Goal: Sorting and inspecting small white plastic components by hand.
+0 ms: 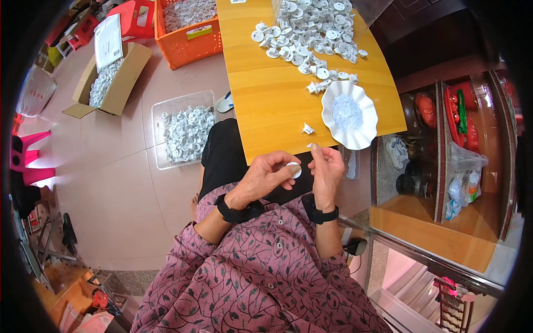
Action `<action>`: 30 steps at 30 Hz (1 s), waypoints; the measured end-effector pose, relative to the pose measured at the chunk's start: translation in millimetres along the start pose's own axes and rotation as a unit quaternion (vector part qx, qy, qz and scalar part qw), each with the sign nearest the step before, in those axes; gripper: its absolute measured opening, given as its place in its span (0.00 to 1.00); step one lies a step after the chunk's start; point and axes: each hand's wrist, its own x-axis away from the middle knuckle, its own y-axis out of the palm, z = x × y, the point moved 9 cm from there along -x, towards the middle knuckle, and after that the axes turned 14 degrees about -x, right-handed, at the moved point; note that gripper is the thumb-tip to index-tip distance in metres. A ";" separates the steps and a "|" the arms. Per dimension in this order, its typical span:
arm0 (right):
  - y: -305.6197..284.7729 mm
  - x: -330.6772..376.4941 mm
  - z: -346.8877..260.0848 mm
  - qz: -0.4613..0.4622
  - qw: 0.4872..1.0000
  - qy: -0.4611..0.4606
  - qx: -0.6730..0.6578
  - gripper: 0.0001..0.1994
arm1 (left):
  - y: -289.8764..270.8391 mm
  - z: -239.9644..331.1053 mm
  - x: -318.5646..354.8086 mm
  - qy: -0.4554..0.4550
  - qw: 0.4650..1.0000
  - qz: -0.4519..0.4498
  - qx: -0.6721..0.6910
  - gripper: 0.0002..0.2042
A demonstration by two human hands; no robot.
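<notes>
My left hand (260,176) holds a white round plastic piece (295,170) between thumb and fingers, its flat disc face up, just off the table's near edge. Beside it my right hand (327,171) pinches a tiny white piece (310,145) between thumb and forefinger. Beyond my right hand stands a white wavy-rimmed dish (368,117) with a heap of small pale pieces (346,111) in it. A single white plastic part (307,129) lies left of the dish. Farther back, many similar disc-shaped parts (316,33) are piled on the yellow wooden table (261,94).
On the floor at left are a clear bin (155,136) of white parts, an open cardboard box (130,72) and an orange crate (189,47), both holding small pieces. Shelves (433,205) with bags and jars stand at right. Pink stools (33,158) are far left.
</notes>
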 end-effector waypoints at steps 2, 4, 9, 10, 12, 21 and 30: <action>0.1 -1.8 -0.5 0.017 0.999 -0.006 0.031 0.12 | -0.3 0.1 0.2 0.001 1.000 -0.001 -0.001 0.12; 0.5 -2.8 0.6 0.018 1.000 0.002 0.020 0.12 | -1.4 -0.1 0.4 0.009 1.000 0.004 0.016 0.12; -3.8 -8.1 8.9 0.010 0.999 0.020 -0.050 0.10 | -5.6 1.7 -1.1 0.014 0.998 0.009 0.058 0.11; -5.3 -8.4 10.7 0.015 0.998 0.033 -0.055 0.10 | -5.5 1.5 -1.3 0.009 0.998 0.004 0.065 0.11; -5.8 -8.0 11.6 0.021 0.997 0.047 -0.060 0.10 | -6.3 2.9 -1.9 0.007 0.997 0.016 0.078 0.11; -4.8 -5.7 14.3 0.004 0.993 0.064 -0.099 0.09 | -10.1 8.9 -5.7 0.007 0.989 0.050 0.141 0.12; 8.7 12.0 -13.4 -0.049 0.988 0.052 -0.139 0.11 | -12.3 11.9 -10.8 0.048 0.979 0.048 0.192 0.18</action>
